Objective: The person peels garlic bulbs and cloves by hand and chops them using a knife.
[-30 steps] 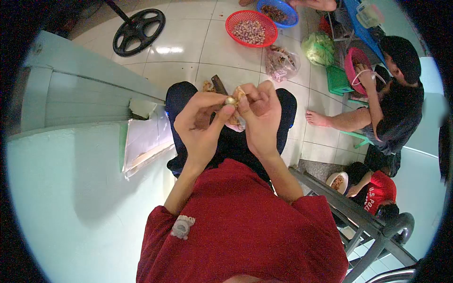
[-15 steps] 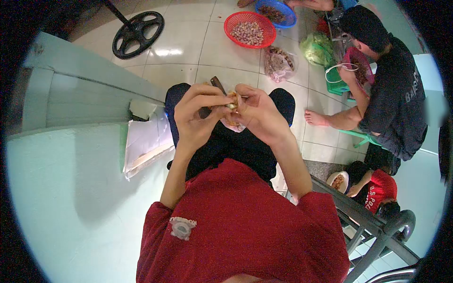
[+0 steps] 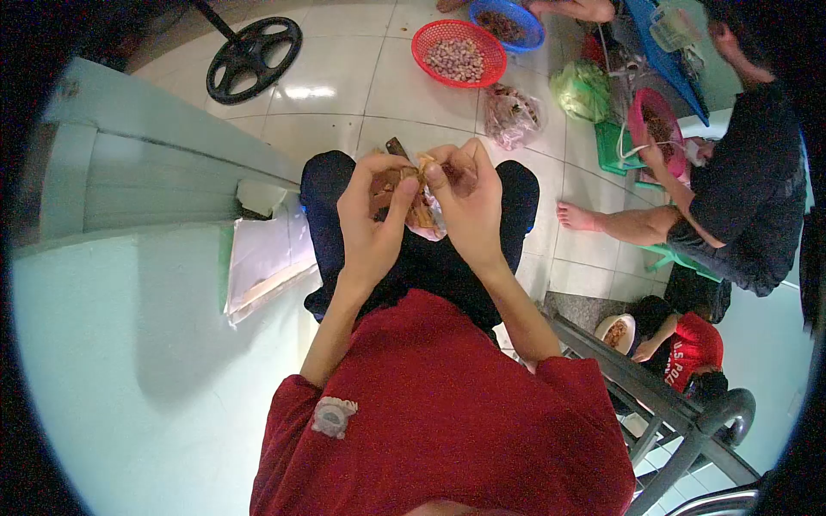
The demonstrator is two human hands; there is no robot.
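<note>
pinching one tan piece with two hands

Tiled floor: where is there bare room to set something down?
Mostly bare tile runs between the black wheel-shaped base and red basket; a smaller patch separates the clear bag from a bare foot. Crowded: red basket, blue basket and clear bag sit close together.

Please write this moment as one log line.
left hand: pinching brownish piece; right hand: pinching same piece; red basket: on floor

There's 1 red bskt, 1 blue bskt, 1 pink bskt & 1 wht bowl.
</note>
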